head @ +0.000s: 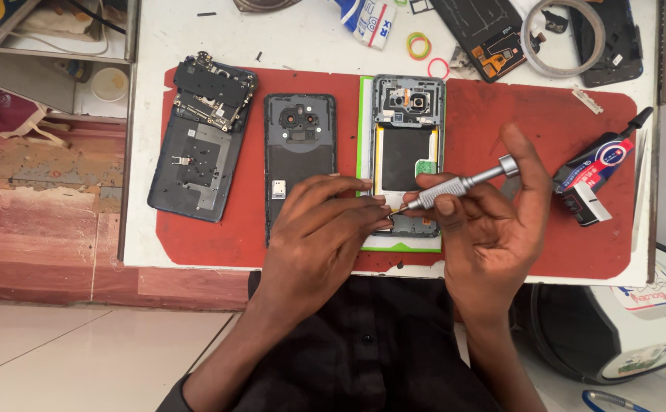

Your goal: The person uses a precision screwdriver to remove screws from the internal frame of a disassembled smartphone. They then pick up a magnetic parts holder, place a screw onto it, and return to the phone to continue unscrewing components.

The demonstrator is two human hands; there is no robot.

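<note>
Right hand (493, 221) closed around a silver precision screwdriver (455, 185), thumb and forefinger pinching the knurled barrel, another finger capping the swivel end; shaft slants down to the left, its tip at the lower edge of an opened smartphone (408, 145). Left hand (321, 221) lies palm down just beside it, fingers bunched and curled, fingertips (375, 204) pressing at the phone's lower left corner near the driver tip; whether they pinch a small part there cannot be told. The phone lies back up with its cover off, camera module and dark battery exposed, bordered by a green-and-white frame, on a red work mat (501, 107) that covers most of the white desk (196, 46). Just left of it, partly under the left hand, a grey back cover (299, 137) with camera openings. Further left, at the mat's edge and tilted, another dark phone chassis (196, 168) with a black circuit board (215, 91) lying on its top end. To the right of the right hand, a glue tube (600, 172) with a black nozzle and a red-and-blue label, lying aslant. Along the desk's far edge: yellow and pink rubber bands (419, 46), a roll of tape (562, 38), and more dark phone panels (485, 34). Below the desk edge, the person's dark shirt (363, 343); tiled floor (58, 343) at lower left.
</note>
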